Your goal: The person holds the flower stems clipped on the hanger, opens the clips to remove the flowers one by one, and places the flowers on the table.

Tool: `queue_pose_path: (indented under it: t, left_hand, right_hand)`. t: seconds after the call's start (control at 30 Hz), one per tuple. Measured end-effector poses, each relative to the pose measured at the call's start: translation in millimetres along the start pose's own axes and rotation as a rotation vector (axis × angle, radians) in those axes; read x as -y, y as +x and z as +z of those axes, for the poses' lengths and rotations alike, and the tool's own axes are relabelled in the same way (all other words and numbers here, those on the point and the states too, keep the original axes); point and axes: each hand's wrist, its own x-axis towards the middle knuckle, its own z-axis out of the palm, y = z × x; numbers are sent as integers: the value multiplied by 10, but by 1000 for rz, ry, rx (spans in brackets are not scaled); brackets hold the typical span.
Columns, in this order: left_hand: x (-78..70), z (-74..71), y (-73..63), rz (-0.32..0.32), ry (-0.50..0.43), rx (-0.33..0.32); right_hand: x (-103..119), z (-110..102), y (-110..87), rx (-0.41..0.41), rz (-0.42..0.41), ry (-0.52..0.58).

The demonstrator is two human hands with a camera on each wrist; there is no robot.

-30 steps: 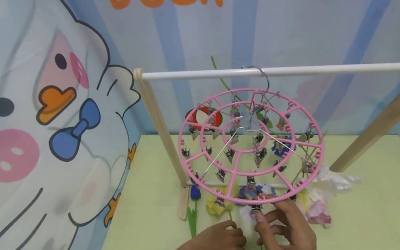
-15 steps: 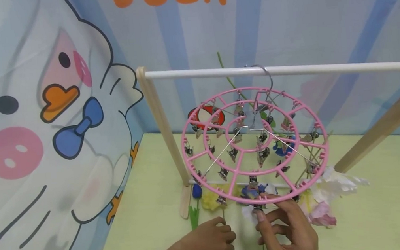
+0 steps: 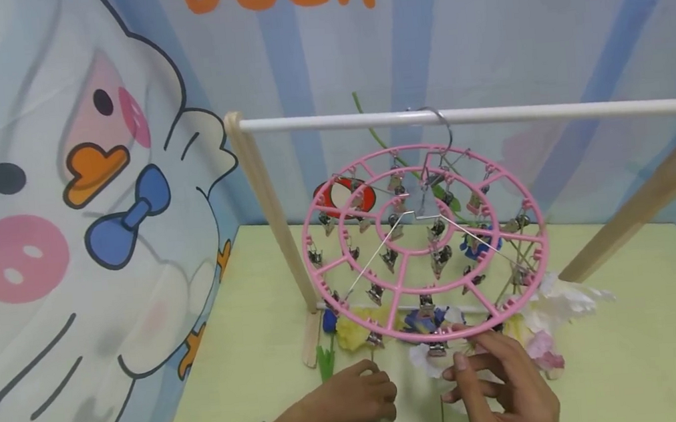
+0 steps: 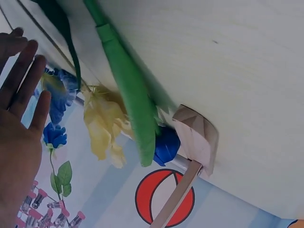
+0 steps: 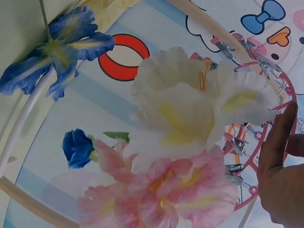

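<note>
A round pink clip hanger (image 3: 401, 279) hangs by its metal hook from a white rail. My right hand (image 3: 506, 380) is at its front edge, fingertips at the pink rim and thumb apart from the front metal clip (image 3: 437, 348). The right wrist view shows those fingers nearly straight, with a white flower (image 5: 180, 104) and a pink flower (image 5: 161, 194) close by. My left hand (image 3: 354, 400) is low over thin stems, and its fingers (image 4: 28, 80) look straight in the left wrist view. Nearest it are a yellow flower (image 3: 360, 329) and a blue iris (image 3: 426, 320).
A wooden post (image 3: 272, 217) and a slanted one (image 3: 639, 205) support the white rail (image 3: 336, 124). A blue tulip (image 3: 329, 320) with green leaves lies at the left foot. Behind the hanger is a blue rose (image 3: 480, 245). A printed cloth backs the pale yellow table (image 3: 639, 345).
My right thumb and fingers have come off the front clip and shifted slightly right. My left hand has moved left, and the yellow flower with its stem has shifted left too.
</note>
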Motion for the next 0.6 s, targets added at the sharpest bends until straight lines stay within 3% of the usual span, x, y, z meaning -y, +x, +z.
queue_pose_path:
  t: [0.17,0.33,0.5,0.6]
  left_hand:
    - [5,-107,50,-87,-131,-135]
    - [34,-242,88,-141,-227,-286]
    - [28,-356,92,-198,-322,-347]
    - [34,-392,86,-238,-368,-361]
  right_hand:
    - [-32,-160,3,-41,-29,16]
    - [-76,-333,52,-146,-73,60]
    - [-155,-475,164,-227,-81,23]
    - [-229,-528,240,-223,-122,-4]
